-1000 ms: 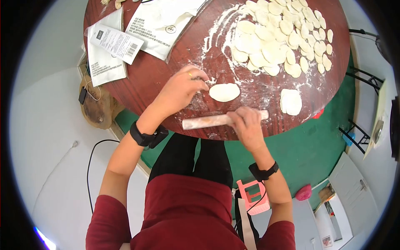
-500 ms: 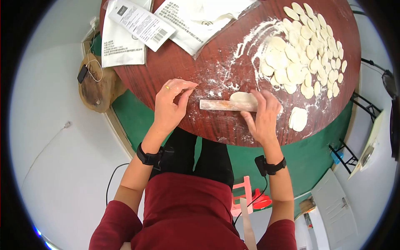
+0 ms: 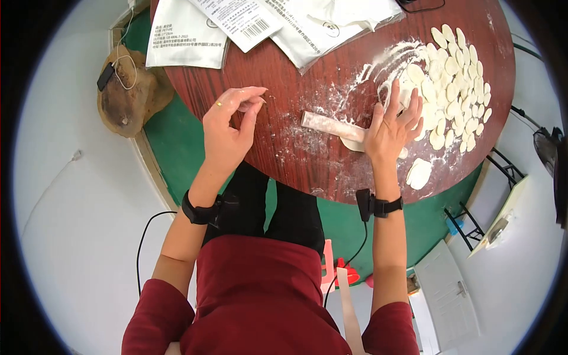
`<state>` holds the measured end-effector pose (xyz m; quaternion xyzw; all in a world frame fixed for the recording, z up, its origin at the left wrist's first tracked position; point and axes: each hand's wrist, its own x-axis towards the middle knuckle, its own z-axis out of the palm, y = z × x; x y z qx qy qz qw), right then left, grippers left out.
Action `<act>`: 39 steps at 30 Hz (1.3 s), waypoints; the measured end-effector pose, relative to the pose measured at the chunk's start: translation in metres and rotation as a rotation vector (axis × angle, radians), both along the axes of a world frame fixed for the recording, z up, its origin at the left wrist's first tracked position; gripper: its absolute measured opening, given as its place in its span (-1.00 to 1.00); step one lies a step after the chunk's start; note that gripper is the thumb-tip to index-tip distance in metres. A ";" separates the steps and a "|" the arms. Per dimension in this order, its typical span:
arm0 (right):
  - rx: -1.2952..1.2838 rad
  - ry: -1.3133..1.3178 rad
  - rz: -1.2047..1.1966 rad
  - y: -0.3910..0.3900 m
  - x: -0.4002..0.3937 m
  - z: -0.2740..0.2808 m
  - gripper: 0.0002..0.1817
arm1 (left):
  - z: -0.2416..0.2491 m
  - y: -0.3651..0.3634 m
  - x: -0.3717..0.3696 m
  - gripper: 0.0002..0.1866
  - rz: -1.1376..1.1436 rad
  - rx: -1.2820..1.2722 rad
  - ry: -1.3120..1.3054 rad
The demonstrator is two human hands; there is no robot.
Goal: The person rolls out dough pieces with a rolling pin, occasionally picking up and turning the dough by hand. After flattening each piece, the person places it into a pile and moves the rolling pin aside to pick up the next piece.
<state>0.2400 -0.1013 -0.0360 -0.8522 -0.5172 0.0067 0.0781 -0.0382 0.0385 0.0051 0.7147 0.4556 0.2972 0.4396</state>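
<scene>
My right hand (image 3: 395,127) lies palm down with its fingers spread over the right part of a floury rolling pin (image 3: 332,125). The pin sits at a slant on top of a round of dough (image 3: 353,145), most of it hidden under pin and hand. My left hand (image 3: 232,118) hovers left of the pin, touching nothing. Its fingers are curved, with a small gap between thumb and fingertips and nothing visible in them. Just right of my right wrist is a small stack of rolled dough rounds (image 3: 419,174). Beyond my right fingers spreads a heap of flattened dough pieces (image 3: 452,89).
White flour streaks the round dark red table (image 3: 278,71). Printed white packages (image 3: 186,44) lie along its far left side, one label with a barcode on top. A wooden stump (image 3: 121,97) bearing a black device stands at left. Black cables run from both wristbands.
My right hand has moved forward, its fingers now stretched out and spread. The rolling pin has turned from level to slanting and now covers more of the dough round. The view has shifted.
</scene>
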 end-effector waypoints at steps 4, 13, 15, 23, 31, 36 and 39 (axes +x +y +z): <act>-0.001 0.017 -0.053 -0.025 -0.024 -0.007 -0.34 | 0.000 0.004 -0.004 -0.74 0.019 0.015 -0.019; 0.030 0.009 -0.108 0.005 -0.010 -0.004 -0.35 | -0.004 0.008 -0.001 -0.72 0.043 0.018 -0.077; -0.048 0.024 -0.085 -0.029 -0.033 -0.008 -0.35 | -0.005 0.008 0.000 -0.71 0.080 -0.014 -0.049; 0.102 0.044 -0.162 0.021 0.008 -0.011 -0.31 | -0.004 0.009 0.005 -0.71 0.074 -0.012 -0.111; 0.041 -0.008 -0.190 0.019 -0.001 -0.009 -0.32 | 0.001 0.006 0.010 -0.70 0.069 0.003 -0.145; -0.036 0.042 -0.199 -0.016 -0.035 -0.009 -0.31 | -0.001 0.007 0.015 -0.69 0.116 -0.026 -0.132; -0.023 0.021 -0.185 -0.022 -0.039 -0.016 -0.30 | 0.002 0.006 0.015 -0.68 0.097 -0.045 -0.153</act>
